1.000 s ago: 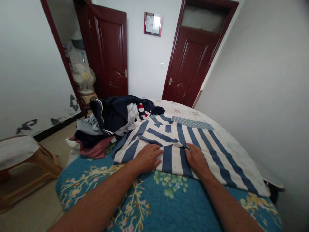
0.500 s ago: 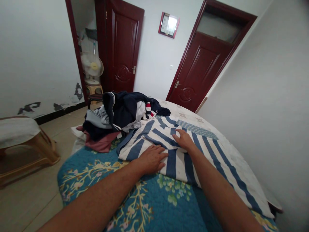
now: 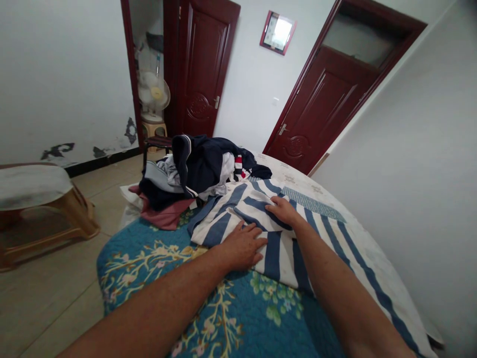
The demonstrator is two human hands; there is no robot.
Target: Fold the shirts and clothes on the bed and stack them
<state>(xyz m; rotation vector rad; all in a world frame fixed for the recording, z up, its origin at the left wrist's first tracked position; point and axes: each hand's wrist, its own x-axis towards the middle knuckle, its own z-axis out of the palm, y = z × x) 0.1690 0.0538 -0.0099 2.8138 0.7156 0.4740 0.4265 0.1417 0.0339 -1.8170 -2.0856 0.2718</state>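
Note:
A blue and white striped garment (image 3: 324, 238) lies spread on the bed, over a teal floral quilt (image 3: 238, 318). My left hand (image 3: 244, 243) rests flat on its near edge, fingers stretched out. My right hand (image 3: 282, 210) lies flat farther up on the stripes, fingers together and extended, pressing the cloth. Neither hand holds anything.
A heap of dark navy, white and maroon clothes (image 3: 194, 176) sits at the bed's left far side. A wooden stool (image 3: 40, 199) stands on the floor at left. A fan (image 3: 154, 94) shows through the open doorway. A white wall (image 3: 417, 164) runs along the bed's right side.
My right hand slid from the near edge of the striped garment up toward its far part. My left hand stayed flat in place. The view shifted leftward.

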